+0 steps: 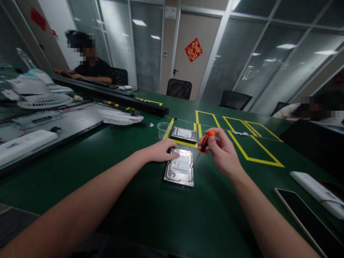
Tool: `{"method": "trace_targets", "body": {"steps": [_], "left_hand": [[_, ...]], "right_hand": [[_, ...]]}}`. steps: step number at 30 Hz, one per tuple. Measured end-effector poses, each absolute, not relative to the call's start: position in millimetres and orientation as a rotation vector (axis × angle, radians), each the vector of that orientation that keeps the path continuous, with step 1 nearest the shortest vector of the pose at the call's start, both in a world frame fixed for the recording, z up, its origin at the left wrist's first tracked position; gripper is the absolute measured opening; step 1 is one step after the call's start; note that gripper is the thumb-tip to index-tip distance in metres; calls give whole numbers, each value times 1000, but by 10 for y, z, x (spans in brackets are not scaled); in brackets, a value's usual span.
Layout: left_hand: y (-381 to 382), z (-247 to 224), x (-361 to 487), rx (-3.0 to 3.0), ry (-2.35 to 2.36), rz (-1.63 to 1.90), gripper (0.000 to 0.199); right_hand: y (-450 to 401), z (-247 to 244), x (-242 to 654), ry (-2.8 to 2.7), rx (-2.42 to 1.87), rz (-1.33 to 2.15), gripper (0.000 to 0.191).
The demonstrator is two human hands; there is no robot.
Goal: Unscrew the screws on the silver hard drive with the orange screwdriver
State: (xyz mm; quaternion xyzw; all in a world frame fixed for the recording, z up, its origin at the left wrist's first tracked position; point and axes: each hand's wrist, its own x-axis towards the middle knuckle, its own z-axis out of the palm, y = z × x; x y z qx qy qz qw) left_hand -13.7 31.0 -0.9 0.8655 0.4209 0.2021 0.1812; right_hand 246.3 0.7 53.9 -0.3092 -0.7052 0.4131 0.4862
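Observation:
A silver hard drive [180, 172] with a white label lies flat on the green table in front of me. My left hand [162, 150] grips its far left corner, thumb on top and fingers around the edge. In my right hand [221, 148] is a screwdriver [208, 140] with an orange and black handle, held tilted. Its thin shaft points down to the right edge of the drive; I cannot tell whether the tip sits in a screw. Just beyond, a second hard drive [184, 134] rests by the yellow tape.
A clear plastic cup [162, 130] stands beside the second drive. Fan parts [120, 116] and a large flat panel [77, 120] fill the left. On the right are a phone [306, 215] and a white power strip [317, 191]. Two other people sit at the table.

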Motion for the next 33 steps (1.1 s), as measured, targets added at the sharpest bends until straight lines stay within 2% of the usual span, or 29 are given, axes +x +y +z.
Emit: {"method": "trace_targets", "body": {"steps": [33], "left_hand": [[318,-9,-141,2454,1185,568,42]], "right_hand": [[19,504,2460,-1690,-631,1033,21]]}}
